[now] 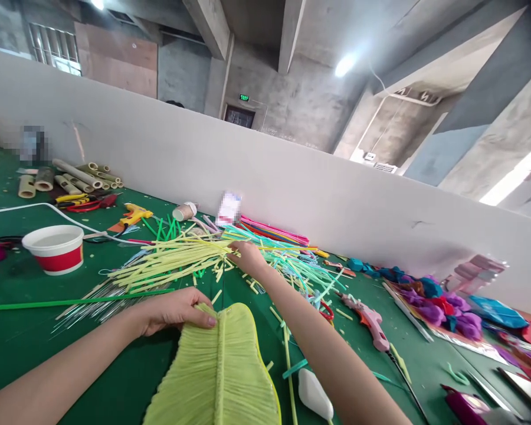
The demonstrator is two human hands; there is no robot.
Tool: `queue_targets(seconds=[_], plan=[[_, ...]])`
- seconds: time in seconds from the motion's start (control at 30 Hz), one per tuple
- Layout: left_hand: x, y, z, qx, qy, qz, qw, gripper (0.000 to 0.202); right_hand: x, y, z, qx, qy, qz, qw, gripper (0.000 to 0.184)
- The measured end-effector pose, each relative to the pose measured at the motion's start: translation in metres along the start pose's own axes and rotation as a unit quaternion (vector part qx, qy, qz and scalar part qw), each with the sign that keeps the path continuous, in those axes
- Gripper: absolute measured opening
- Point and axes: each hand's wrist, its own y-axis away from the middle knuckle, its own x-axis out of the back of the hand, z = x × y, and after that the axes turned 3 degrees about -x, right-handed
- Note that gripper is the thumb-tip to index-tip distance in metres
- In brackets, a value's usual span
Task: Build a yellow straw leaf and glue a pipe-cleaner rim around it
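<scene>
Head view: your left hand [179, 311] is the one nearer the leaf-shaped piece [245, 369], its fingers pinching the top edge just left of the raised midrib [221, 366], thumb laid over the front face. From those fingers the piece hangs toward your body, its long axis running away from you to you, with the lower end out of frame. Your right hand [249, 260] sits farther out, beyond the top of the piece and slightly to its right, its fingers bent down at the right-hand ends of the loose yellow-green strips [172, 260]. You cannot tell from here whether they are closed on a strip or only touching the ends. From the right fingers, those strips run off leftward and a little toward you, so their long axis lies crosswise to the midrib; that angle between the two is the relation that matters. The teal strips [301, 268] spread to the right of the same fingers, over the green tabletop [17, 345]. The pink glue gun [369, 321] lies well right of both sets of fingers, beyond your right forearm.
</scene>
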Motion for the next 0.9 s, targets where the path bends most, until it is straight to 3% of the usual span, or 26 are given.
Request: queue_targets(seconds=[0.17, 0.3, 0.47, 0.6, 0.7, 0.77, 0.83, 0.9], plan=[[0.0, 0.001, 0.001, 0.005, -0.012, 0.027, 1.0, 0.042, -0.019, -0.034, -0.014, -0.023, -0.025, -0.032, 0.999, 0.033], [0.0, 0.004, 0.001, -0.001, -0.019, 0.017, 1.0, 0.042, -0.006, -0.035, -0.007, -0.052, -0.058, -0.032, 0.996, 0.032], [-0.001, 0.009, 0.006, -0.018, -0.04, 0.037, 0.998, 0.043, 0.041, -0.015, 0.025, -0.089, -0.109, -0.004, 0.99, 0.029], [0.001, 0.009, 0.006, -0.024, -0.026, 0.095, 0.995, 0.045, 0.072, 0.026, 0.052, -0.104, -0.119, 0.023, 0.987, 0.031], [0.004, 0.007, 0.001, -0.033, -0.014, 0.148, 0.988, 0.049, 0.081, 0.058, 0.066, -0.099, -0.109, -0.005, 0.989, 0.027], [0.005, 0.006, -0.001, -0.03, -0.014, 0.149, 0.988, 0.05, 0.083, 0.067, 0.071, -0.099, -0.078, -0.025, 0.992, 0.019], [0.005, 0.005, -0.001, -0.023, -0.019, 0.128, 0.991, 0.049, 0.081, 0.061, 0.072, -0.108, -0.033, -0.033, 0.993, 0.013], [0.005, 0.005, 0.001, -0.019, -0.016, 0.092, 0.995, 0.047, 0.073, 0.039, 0.064, -0.115, 0.003, -0.023, 0.993, 0.019]])
